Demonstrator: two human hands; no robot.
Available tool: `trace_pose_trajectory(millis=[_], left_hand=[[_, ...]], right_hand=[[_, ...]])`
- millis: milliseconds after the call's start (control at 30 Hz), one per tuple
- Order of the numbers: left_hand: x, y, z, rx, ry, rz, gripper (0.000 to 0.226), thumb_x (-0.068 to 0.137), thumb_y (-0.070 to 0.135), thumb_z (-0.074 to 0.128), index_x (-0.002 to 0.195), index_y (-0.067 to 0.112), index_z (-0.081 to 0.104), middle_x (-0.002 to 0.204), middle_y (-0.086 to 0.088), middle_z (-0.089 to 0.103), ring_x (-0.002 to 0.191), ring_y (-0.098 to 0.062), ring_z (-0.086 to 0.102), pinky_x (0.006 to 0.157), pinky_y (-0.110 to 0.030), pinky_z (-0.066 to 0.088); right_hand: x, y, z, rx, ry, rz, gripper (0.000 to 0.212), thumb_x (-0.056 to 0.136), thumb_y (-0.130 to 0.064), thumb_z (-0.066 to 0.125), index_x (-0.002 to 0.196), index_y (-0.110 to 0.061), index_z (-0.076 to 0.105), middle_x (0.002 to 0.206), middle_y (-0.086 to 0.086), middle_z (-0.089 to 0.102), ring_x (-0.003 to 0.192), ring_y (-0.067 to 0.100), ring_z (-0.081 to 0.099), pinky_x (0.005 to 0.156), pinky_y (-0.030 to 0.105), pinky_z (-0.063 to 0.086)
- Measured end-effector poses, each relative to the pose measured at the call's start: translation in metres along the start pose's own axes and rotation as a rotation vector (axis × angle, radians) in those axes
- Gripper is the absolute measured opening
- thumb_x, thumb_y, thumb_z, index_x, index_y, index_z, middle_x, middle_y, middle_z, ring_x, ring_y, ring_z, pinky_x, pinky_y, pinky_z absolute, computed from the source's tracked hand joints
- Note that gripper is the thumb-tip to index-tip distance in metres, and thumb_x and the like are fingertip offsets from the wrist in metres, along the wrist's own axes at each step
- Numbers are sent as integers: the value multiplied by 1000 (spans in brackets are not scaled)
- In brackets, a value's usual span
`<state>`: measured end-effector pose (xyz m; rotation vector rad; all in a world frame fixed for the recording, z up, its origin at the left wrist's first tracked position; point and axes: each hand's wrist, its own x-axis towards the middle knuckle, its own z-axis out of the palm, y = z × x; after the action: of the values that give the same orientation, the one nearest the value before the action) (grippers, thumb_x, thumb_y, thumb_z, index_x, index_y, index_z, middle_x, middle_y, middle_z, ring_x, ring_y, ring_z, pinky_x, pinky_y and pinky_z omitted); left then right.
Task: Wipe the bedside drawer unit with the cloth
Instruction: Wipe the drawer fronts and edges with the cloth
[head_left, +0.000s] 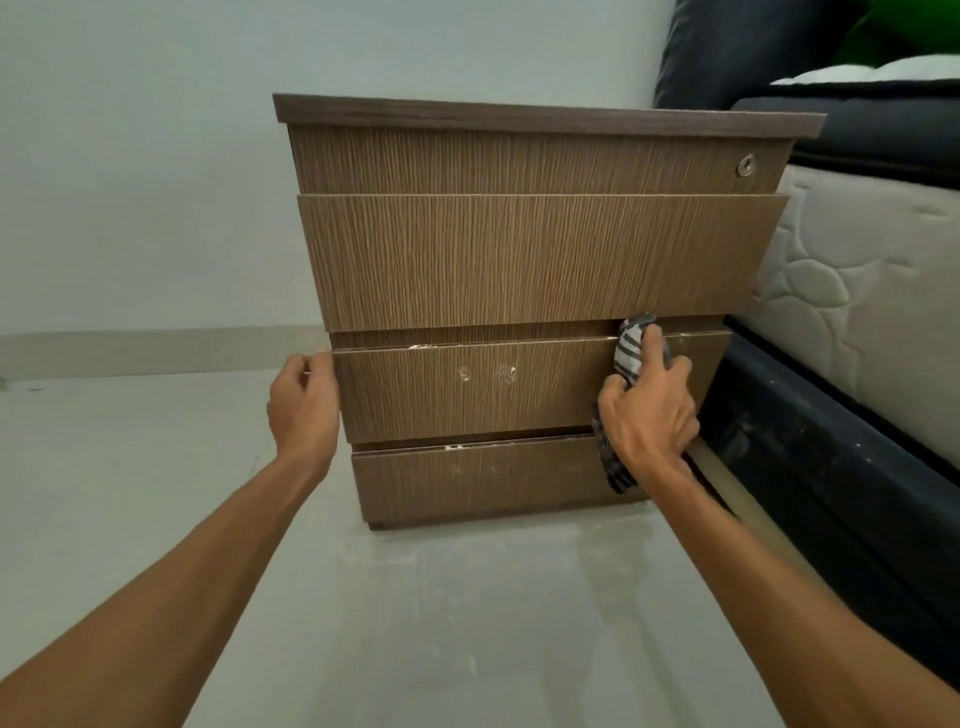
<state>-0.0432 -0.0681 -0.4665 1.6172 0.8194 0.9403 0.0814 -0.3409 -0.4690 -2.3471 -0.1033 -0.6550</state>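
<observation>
A brown wood-grain bedside drawer unit (519, 249) stands on the floor in front of me, with several drawer fronts and a round lock at its top right. My right hand (649, 410) presses a grey-and-white striped cloth (631, 348) against the right end of the third drawer front, at its top edge. The cloth's tail hangs below my wrist. My left hand (304, 400) grips the left edge of that same drawer front. White specks mark the drawer's middle and top edge.
A bed with a quilted white mattress (857, 291) and a dark base (831, 467) stands close against the unit's right side. A pale wall (156, 156) is behind, and a grey floor (441, 623) stretches toward me.
</observation>
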Motion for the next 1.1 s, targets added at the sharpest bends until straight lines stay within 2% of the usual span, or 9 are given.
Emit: trace_pose_trajectory(millis=[133, 267, 367, 500, 633, 800, 900, 1000, 1100], left_hand=[[0, 4, -3, 8, -23, -11, 36, 97, 43, 44, 94, 11, 60, 101, -13, 68, 96, -34, 65, 85, -54, 52], [4, 10, -5, 0, -62, -86, 38, 93, 49, 49, 95, 14, 61, 100, -8, 68, 96, -29, 65, 89, -52, 53], [9, 17, -4, -30, -77, -159, 36, 92, 44, 53, 98, 9, 60, 103, -10, 68, 99, -29, 65, 89, -50, 52], [12, 26, -4, -40, -56, -189, 22, 86, 38, 56, 81, 17, 52, 103, -14, 70, 98, -32, 66, 85, -49, 53], [8, 31, -7, -45, -39, -215, 25, 77, 41, 58, 71, 21, 45, 98, -12, 72, 90, -29, 67, 87, -50, 54], [0, 33, -13, -52, -37, -221, 27, 79, 38, 59, 69, 21, 41, 102, -13, 72, 97, -31, 67, 84, -48, 53], [-1, 33, -13, -54, -32, -223, 25, 79, 36, 59, 69, 20, 41, 104, -14, 72, 91, -30, 68, 84, -48, 54], [-1, 31, -12, -56, -32, -222, 23, 80, 35, 57, 71, 20, 42, 102, -14, 71, 85, -26, 64, 85, -49, 54], [0, 28, -11, -57, -31, -216, 19, 82, 34, 56, 74, 20, 46, 98, -13, 70, 90, -28, 65, 86, -49, 53]], right_hand=[[-30, -38, 13, -31, -53, -183, 62, 88, -25, 63, 142, -28, 33, 111, 10, 44, 92, 28, 55, 63, 33, 37], [-54, -73, 28, -35, -145, -300, 69, 87, -26, 63, 147, -30, 28, 116, 11, 45, 95, 27, 55, 61, 33, 39], [-66, -98, 36, -18, -193, -377, 68, 87, -24, 62, 146, -31, 29, 117, 10, 46, 99, 27, 55, 61, 33, 39], [-75, -117, 37, 34, -272, -526, 65, 87, -23, 60, 145, -33, 33, 112, 8, 46, 96, 27, 57, 67, 39, 50], [-83, -109, 27, 109, -289, -564, 63, 86, -25, 58, 145, -35, 38, 108, 4, 46, 88, 21, 54, 68, 39, 55], [-75, -63, 1, 293, -165, -355, 63, 87, -18, 61, 146, -31, 42, 103, 2, 43, 69, 12, 52, 61, 32, 55], [-50, -30, -22, 326, -20, -189, 63, 88, -14, 60, 147, -30, 42, 109, 6, 45, 67, 6, 47, 59, 25, 48], [-11, -1, -49, 249, 119, 0, 60, 90, -18, 56, 147, -30, 42, 119, 15, 46, 82, 18, 48, 76, 31, 42], [25, 21, -62, 115, 93, 164, 58, 92, -23, 52, 148, -29, 37, 127, 20, 41, 96, 35, 51, 82, 42, 41]])
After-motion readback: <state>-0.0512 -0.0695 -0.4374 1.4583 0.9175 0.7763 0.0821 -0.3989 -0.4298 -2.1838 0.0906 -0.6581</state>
